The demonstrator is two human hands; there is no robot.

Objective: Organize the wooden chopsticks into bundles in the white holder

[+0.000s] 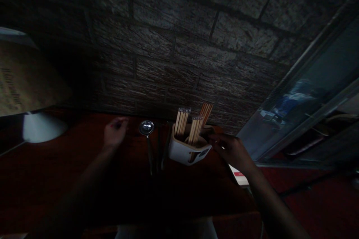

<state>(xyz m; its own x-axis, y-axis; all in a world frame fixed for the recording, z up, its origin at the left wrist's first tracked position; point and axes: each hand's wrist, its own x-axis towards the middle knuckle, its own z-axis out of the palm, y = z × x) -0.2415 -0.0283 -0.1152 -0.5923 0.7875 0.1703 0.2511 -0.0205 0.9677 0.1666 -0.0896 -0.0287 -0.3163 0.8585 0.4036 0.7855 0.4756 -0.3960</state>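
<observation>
A white holder (182,152) stands on the dark red table (42,179) near the brick wall, with bundles of wooden chopsticks (193,127) sticking up from it. My right hand (231,151) touches the holder's right rim, fingers curled against it. My left hand (114,131) hovers over the table to the left, fingers loosely curled, with nothing visible in them. A metal spoon (146,129) lies between my left hand and the holder, bowl toward the wall. The scene is very dim.
A dark brick wall (179,44) backs the table. A pale lamp-like shape (42,127) and a tan board (22,78) sit at the left. A glass window frame (303,112) runs along the right. A white card (239,175) lies by my right wrist.
</observation>
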